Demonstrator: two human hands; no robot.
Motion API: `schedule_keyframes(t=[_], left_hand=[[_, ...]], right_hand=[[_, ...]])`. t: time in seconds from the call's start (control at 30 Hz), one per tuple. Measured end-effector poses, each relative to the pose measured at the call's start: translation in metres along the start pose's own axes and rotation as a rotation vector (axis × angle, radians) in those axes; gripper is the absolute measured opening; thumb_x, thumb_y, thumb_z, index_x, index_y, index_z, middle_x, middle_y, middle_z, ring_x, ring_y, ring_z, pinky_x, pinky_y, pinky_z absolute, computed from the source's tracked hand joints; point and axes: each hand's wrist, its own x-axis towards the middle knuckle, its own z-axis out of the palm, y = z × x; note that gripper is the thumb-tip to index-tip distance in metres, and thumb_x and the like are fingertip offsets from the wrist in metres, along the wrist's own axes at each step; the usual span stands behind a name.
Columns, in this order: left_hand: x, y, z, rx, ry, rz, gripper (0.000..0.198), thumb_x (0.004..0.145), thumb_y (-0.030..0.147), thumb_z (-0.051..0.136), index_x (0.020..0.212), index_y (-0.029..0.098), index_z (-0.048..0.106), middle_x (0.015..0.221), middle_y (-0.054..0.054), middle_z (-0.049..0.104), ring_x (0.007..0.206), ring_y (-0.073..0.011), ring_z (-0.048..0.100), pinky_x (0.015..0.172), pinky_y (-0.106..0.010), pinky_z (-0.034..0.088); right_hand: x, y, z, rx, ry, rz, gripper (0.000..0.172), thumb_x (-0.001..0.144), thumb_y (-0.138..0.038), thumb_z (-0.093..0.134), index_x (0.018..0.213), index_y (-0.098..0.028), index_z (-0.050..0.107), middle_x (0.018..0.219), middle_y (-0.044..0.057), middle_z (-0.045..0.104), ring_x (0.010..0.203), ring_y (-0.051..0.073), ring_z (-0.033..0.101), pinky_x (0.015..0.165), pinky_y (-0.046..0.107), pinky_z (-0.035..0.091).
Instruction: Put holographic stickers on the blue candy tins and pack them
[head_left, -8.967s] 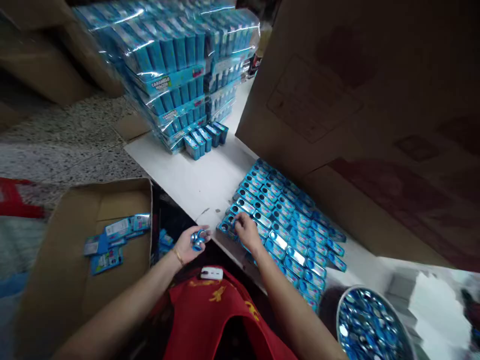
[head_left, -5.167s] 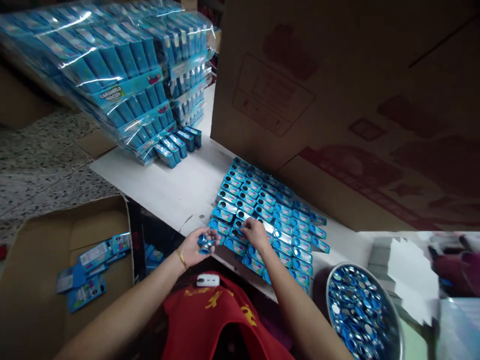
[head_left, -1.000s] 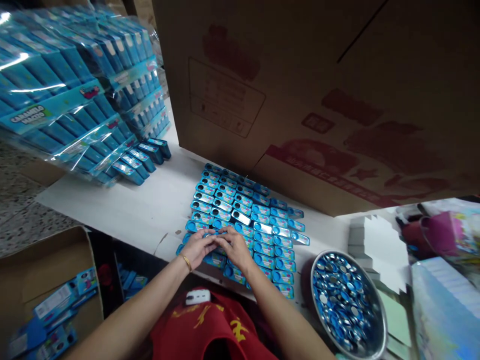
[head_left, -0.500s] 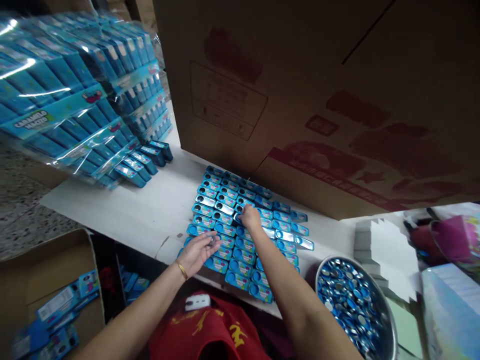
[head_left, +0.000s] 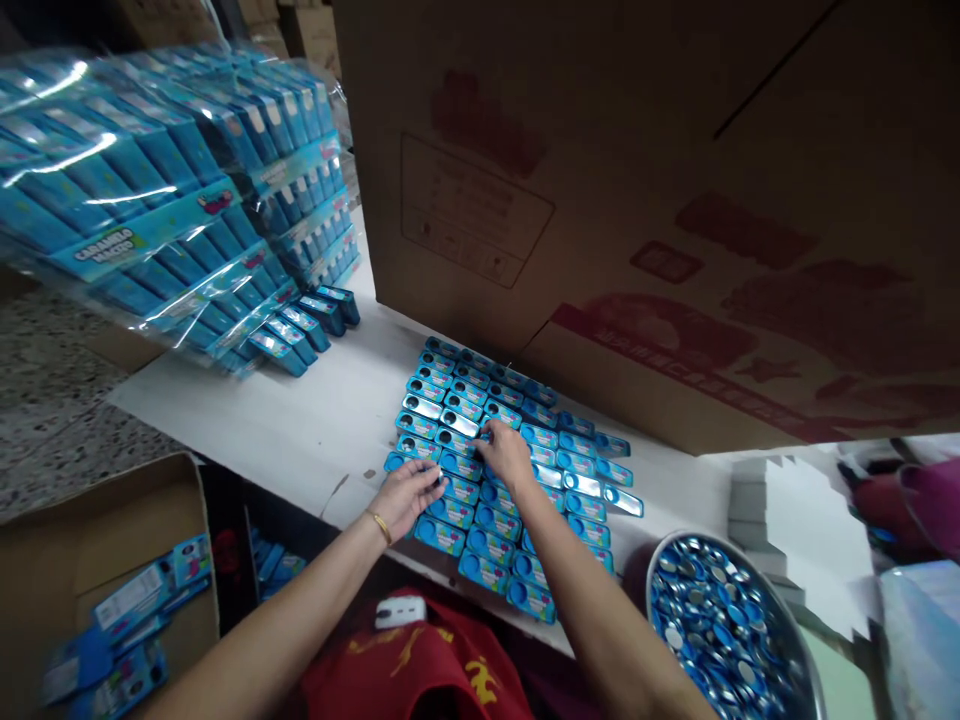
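Note:
Several small blue boxes lie in tight rows on the white table, each with a round hole on top. My right hand reaches over the middle of the rows, its fingertips pinched down on one box. My left hand rests at the near left edge of the rows, fingers curled and touching a box there. What either hand may hold is too small to see. A gold bracelet is on my left wrist.
A metal bowl full of round blue pieces stands at the right. Shrink-wrapped packs of blue boxes are stacked at the back left. A large cardboard box looms behind the rows. An open carton holds flat blue packets at the lower left.
Over nine seconds my left hand moved from the table edge, where it held blue pieces, onto the rows. My right hand has gone from box to box and now sits mid-rows.

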Motion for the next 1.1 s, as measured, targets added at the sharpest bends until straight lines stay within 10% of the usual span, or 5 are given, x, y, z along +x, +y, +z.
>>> schedule_keyframes(t=[0.17,0.4,0.8,0.97,1.1], left_hand=[[0.007,-0.007,0.005,-0.026,-0.002,0.039,0.011,0.067,0.014,0.065,0.073,0.013,0.056,0.065,0.0,0.059,0.06,-0.0075,0.059,0.059,-0.018,0.049],[-0.003,0.003,-0.003,-0.096,0.083,-0.013,0.011,0.075,0.017,0.055,0.081,0.009,0.059,0.075,-0.009,0.064,0.073,-0.0145,0.062,0.066,-0.023,0.052],[-0.024,0.017,-0.006,-0.031,0.037,0.019,0.021,0.073,0.009,0.055,0.093,0.011,0.059,0.094,-0.011,0.062,0.086,-0.0169,0.061,0.072,-0.026,0.051],[-0.018,0.018,-0.004,-0.075,0.038,0.019,0.02,0.077,0.021,0.052,0.094,0.011,0.057,0.097,-0.012,0.061,0.087,-0.0164,0.059,0.08,-0.03,0.048],[-0.009,0.016,0.004,-0.132,0.025,0.01,0.023,0.079,0.03,0.051,0.094,0.013,0.056,0.104,-0.011,0.058,0.086,-0.0146,0.059,0.079,-0.029,0.047]], right_hand=[[-0.042,-0.012,0.025,0.403,0.033,-0.431,0.017,0.075,-0.021,0.054,0.089,-0.023,0.063,0.085,0.001,0.061,0.08,0.013,0.056,0.073,0.023,0.042],[0.025,0.026,-0.007,0.07,0.085,0.124,0.023,0.077,-0.025,0.05,0.097,-0.02,0.059,0.084,0.002,0.064,0.075,0.013,0.059,0.066,0.021,0.043],[0.085,0.015,-0.017,-0.155,-0.149,0.332,0.036,0.055,-0.024,0.072,0.088,-0.015,0.062,0.088,0.012,0.064,0.084,0.024,0.06,0.067,0.029,0.044],[0.041,-0.003,-0.019,-0.173,-0.03,0.204,0.034,0.07,-0.026,0.061,0.103,-0.019,0.056,0.101,0.011,0.06,0.095,0.024,0.055,0.075,0.03,0.041],[-0.019,-0.027,0.013,0.066,0.019,-0.274,0.023,0.079,-0.029,0.05,0.1,-0.027,0.059,0.1,0.003,0.059,0.089,0.015,0.056,0.075,0.022,0.04]])
